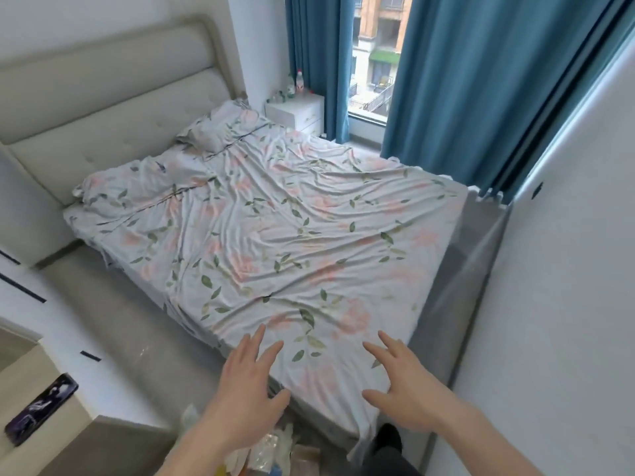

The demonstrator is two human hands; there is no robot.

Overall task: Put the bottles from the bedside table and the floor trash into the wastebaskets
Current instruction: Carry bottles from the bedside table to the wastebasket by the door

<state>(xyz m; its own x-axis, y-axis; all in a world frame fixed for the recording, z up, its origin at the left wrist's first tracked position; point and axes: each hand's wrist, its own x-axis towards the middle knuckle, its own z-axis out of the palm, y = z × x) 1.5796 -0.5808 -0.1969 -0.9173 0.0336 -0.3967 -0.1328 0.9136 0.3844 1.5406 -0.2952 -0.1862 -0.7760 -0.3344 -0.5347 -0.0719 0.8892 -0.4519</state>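
Several bottles (pixel 294 85), one with a red cap, stand on the white bedside table (pixel 302 109) at the far side of the bed, beside the blue curtain. Loose plastic trash (pixel 271 448) lies on the floor at the bottom of the view, partly hidden under my left forearm. My left hand (pixel 249 383) hovers over the bed's near corner with fingers spread and nothing in it. My right hand (pixel 407 383) is held out beside it, also empty with fingers apart. No wastebasket is in view.
A bed with a floral sheet (pixel 292 242) fills the middle. A padded headboard (pixel 103 108) stands at the left, blue curtains (pixel 481 97) and a window at the back. A white wall (pixel 567 304) closes the right. A phone (pixel 41 412) lies on a ledge at the lower left.
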